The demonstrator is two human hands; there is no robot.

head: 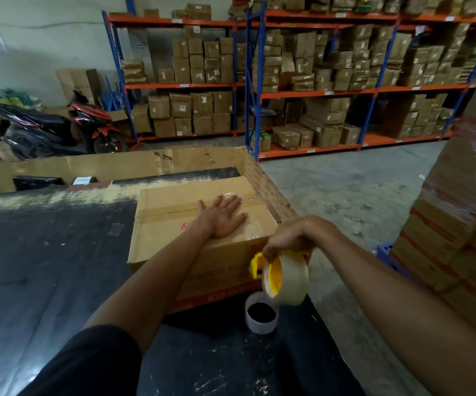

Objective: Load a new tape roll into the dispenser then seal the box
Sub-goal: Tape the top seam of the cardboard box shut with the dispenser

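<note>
1. The near front face of the brown cardboard box is partly hidden by the left forearm, so its red and dark print reads only in fragments.
2. The yellow plastic tape dispenser is mostly covered by the right hand and by the roll of clear packing tape mounted on it; only a yellow end piece and the hub inside the roll show.
3. Whether the tape's free end touches the box cannot be made out.
4. The left hand lies flat and open, fingers spread, palm down on the box top, just beside the taped centre seam.
5. The right hand is closed around the dispenser, holding it at the box's near right corner, above the table edge.
6. One box stands on the dark, scuffed table, toward its right side.
7. Two rolls are visible: the one on the dispenser and a white ring-shaped tape core lying flat on the table in front of the box, just below the dispenser.
8. Behind stand blue-and-orange shelving racks crowded with cartons, too blurred to count, and one parked scooter.
</note>
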